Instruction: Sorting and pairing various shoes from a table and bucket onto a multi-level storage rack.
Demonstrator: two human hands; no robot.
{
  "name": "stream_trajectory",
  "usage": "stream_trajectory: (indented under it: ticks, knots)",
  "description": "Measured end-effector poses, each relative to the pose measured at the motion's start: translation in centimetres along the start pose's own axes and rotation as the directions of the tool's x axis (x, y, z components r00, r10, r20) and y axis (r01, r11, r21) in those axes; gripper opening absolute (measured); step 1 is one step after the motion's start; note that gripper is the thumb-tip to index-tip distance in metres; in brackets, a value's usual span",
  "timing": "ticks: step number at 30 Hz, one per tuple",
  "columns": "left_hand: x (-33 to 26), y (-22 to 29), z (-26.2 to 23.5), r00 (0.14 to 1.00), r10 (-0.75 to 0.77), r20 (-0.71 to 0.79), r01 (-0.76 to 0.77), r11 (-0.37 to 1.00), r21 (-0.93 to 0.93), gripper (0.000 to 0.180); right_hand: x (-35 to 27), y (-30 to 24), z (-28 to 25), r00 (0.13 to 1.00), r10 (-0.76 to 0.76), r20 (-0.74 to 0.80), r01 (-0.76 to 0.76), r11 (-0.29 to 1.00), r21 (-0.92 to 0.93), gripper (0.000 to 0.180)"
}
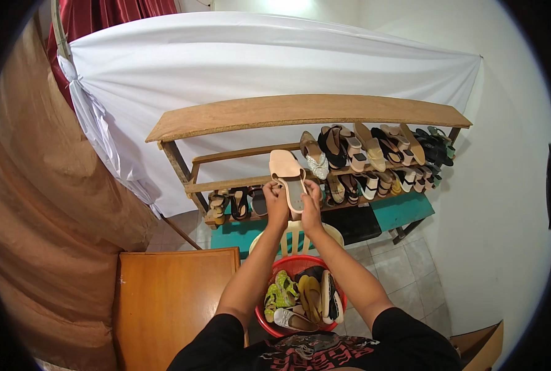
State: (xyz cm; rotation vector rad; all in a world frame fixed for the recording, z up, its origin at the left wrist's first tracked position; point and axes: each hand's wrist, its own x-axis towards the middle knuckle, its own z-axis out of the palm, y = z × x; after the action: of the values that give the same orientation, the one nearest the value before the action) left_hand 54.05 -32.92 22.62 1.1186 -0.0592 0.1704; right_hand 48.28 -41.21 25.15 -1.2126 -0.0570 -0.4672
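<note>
Both my arms reach forward, holding a peach slide sandal point(286, 163) up in front of the shoe rack. Its wide band points away from me, and the greyish insole and pale rim face up. My left hand point(276, 196) grips the sandal's left edge, its fingers curled. On the opposite edge my right hand point(312, 203) is closed round it. Whether a second sandal lies beneath cannot be seen. Below my forearms, a red plastic basket point(265, 320) holds several shoes, among them lime-green sandals point(281, 290), tan sandals point(310, 294) and a white-toed flat point(284, 318).
A wooden rack point(306, 114) stands ahead, with several shoes along its right side and lower shelf. It is above a teal bench point(402, 210). A cream plastic chair point(334, 233) is by the basket. At left is a wooden table point(176, 297); at lower right, a cardboard box point(482, 346).
</note>
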Motion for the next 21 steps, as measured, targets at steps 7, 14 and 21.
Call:
stream_trajectory:
  ticks: [7,14,21]
  knots:
    - [8.8,0.8,2.9,0.988,-0.139,0.062,0.119,0.96,0.254,0.045,9.1,2.4,-2.3,0.991,0.051,0.123,-0.045,0.998,-0.052,0.044]
    - [14.4,-1.9,4.0,0.994,-0.1,-0.036,0.106,0.956,0.274,0.045,15.0,5.4,-2.2,0.988,0.117,0.103,-0.112,0.993,-0.048,0.041]
    - [17.2,-4.2,4.6,0.985,-0.128,-0.112,0.147,0.974,0.175,0.045,18.4,8.6,-2.6,0.99,0.137,0.029,-0.127,0.964,-0.234,0.041]
